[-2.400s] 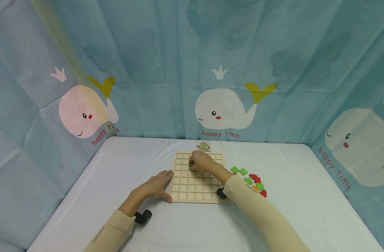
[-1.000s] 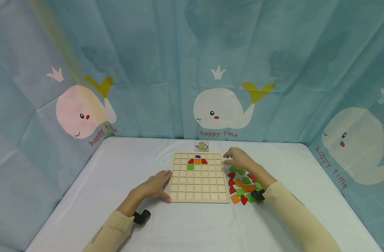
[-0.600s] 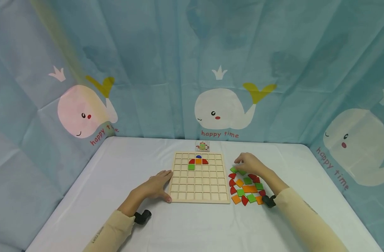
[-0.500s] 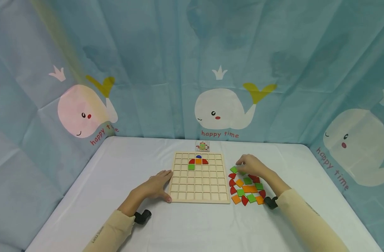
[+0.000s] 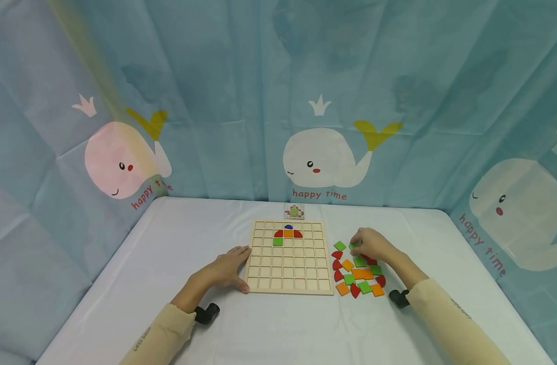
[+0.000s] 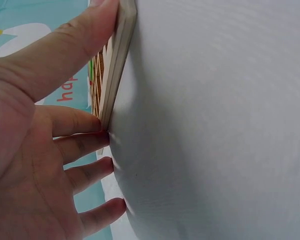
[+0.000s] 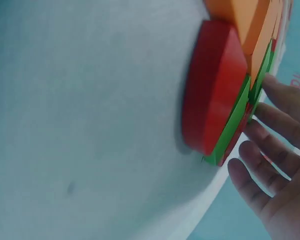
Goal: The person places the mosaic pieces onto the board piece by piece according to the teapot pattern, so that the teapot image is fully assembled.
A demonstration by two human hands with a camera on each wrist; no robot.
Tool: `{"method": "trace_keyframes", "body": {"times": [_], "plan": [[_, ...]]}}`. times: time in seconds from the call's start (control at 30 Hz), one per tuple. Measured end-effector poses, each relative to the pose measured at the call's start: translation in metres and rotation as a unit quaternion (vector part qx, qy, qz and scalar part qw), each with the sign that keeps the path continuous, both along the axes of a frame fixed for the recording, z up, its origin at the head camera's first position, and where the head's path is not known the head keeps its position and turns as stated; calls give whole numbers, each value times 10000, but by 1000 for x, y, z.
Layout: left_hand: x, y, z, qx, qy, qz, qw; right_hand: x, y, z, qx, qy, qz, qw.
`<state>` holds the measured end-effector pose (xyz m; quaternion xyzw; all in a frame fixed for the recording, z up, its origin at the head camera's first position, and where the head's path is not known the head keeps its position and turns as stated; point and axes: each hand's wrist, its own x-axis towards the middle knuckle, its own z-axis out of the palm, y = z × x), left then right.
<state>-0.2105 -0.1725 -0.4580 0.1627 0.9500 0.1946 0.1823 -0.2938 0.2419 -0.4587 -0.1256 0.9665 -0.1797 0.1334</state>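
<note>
Spread along the left edge of a wooden grid board (image 5: 278, 271) is my left hand (image 5: 225, 268); its thumb presses the near corner, as the left wrist view also shows. In the board's upper squares sit a blue piece (image 5: 288, 227), an orange square (image 5: 288, 233), two rounded red pieces (image 5: 298, 233) and a green square tile (image 5: 278, 242). Right of the board, my right hand (image 5: 372, 246) reaches down over loose tiles, thumb and index fingertips right at another green tile (image 5: 353, 247). In the right wrist view its fingers (image 7: 275, 150) are loosely extended beside the tiles.
Several loose red, orange and green tiles lie right of the board, including an orange pair (image 5: 362, 274) and a red rounded piece (image 5: 355, 290). A small pattern card (image 5: 294, 211) lies behind the board. A whale-print curtain (image 5: 233, 152) hangs behind the white table (image 5: 278, 329).
My right hand has left the board, where the green tile now shows in its square, and moved right and down to the loose tiles. My left hand has stayed at the board's edge.
</note>
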Motion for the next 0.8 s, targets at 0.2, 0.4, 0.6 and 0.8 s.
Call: {"method": "trace_keyframes", "body": {"times": [0.2, 0.4, 0.6, 0.8], "plan": [[-3, 0, -6, -26, 26, 80, 10000, 1, 2, 0, -21, -47, 18, 10000], [-2, 1, -4, -39, 38, 107, 9999, 0, 3, 1, 35, 30, 131, 9999], [-1, 1, -2, 24, 68, 72, 9999, -1, 3, 3, 78, 48, 230, 9997], [0, 1, -1, -3, 23, 103, 9999, -1, 4, 3, 59, 21, 270, 9996]]}}
